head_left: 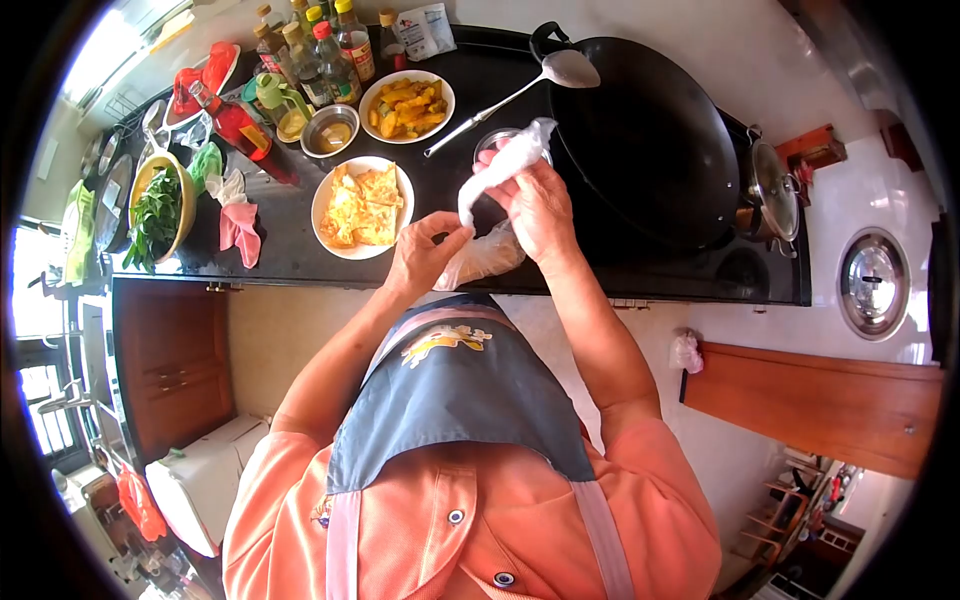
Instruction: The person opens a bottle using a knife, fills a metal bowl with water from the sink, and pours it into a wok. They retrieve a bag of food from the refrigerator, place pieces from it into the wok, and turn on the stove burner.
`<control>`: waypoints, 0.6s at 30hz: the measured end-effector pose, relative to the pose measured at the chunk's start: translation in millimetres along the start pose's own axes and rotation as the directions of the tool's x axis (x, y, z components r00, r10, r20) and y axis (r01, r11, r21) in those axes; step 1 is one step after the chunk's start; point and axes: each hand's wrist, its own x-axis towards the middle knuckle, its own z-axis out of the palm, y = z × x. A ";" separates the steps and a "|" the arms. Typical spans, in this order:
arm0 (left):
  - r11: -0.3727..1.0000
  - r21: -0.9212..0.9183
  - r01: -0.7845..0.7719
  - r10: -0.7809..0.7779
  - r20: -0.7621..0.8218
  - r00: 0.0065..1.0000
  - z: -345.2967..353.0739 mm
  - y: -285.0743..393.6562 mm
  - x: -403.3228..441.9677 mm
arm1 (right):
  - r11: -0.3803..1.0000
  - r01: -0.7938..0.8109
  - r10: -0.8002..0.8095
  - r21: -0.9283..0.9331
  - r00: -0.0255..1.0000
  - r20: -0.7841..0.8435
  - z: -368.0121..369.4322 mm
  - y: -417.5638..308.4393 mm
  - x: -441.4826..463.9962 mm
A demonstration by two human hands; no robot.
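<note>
My left hand pinches the lower end of this limp white plastic between thumb and fingertip; my right hand has fingers curled around its upper part, can't tell how tightly. Looks thin, so yanking could probably rip it. Counting outward: one crumpled bag below my fingers, two food bowls left, one ladle above, one wok right.

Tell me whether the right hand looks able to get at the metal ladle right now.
Probably yes: the metal ladle lies just beyond the right hand with nothing seen on top of it, though that hand would likely have to release the white plastic first.
</note>
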 end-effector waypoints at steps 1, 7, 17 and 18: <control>0.998 -0.064 0.002 -0.005 -0.040 0.999 1.5 -4.0 1.2 | 0.962 0.043 -0.053 -0.269 0.998 -0.032 -18.0 4.9 2.7; 0.991 -0.105 -0.086 0.078 -0.083 0.994 13.6 -36.0 10.3 | 0.504 0.263 -0.133 -0.823 0.965 0.227 -7.5 16.1 -43.3; 0.912 -0.399 0.097 -0.065 0.095 0.993 6.3 -16.7 0.6 | 0.879 0.060 -0.071 -0.473 0.997 -0.007 -49.6 38.1 -36.3; 0.896 -0.432 0.108 -0.073 0.097 0.993 6.9 -18.7 -0.9 | 0.916 0.029 -0.051 -0.400 0.998 -0.043 -46.4 39.9 -39.0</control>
